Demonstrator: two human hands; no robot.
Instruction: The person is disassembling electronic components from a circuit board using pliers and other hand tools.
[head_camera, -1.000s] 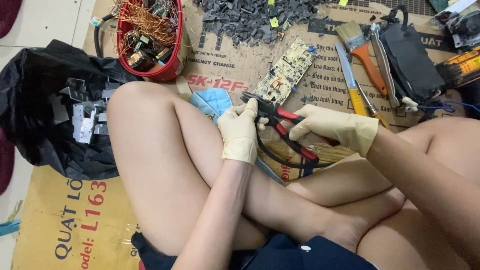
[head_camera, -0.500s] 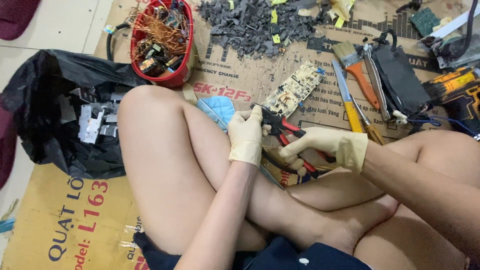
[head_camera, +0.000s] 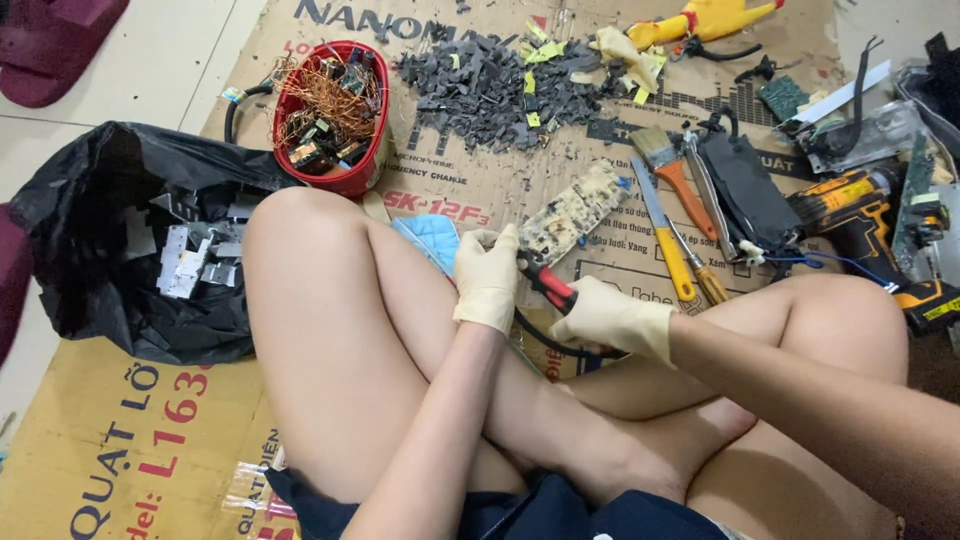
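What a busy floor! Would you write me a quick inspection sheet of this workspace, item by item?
Surface: flattened cardboard over pale floor tiles.
Job's things: red-handled pliers and a small part, too small to identify.
Clutter: red basket of copper wire, pile of dark grey pieces, circuit board, paintbrush, yellow-handled knife, cordless drill, black bag of metal plates.
Hands: left hand gloved, pinching the part; right hand gloved, gripping the pliers.
Cables: black cable under the right hand.
Surroundings: maroon slipper at top left.

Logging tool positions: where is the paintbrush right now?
In the head view, the paintbrush lies on the cardboard at upper right, between the circuit board and the black pouch.
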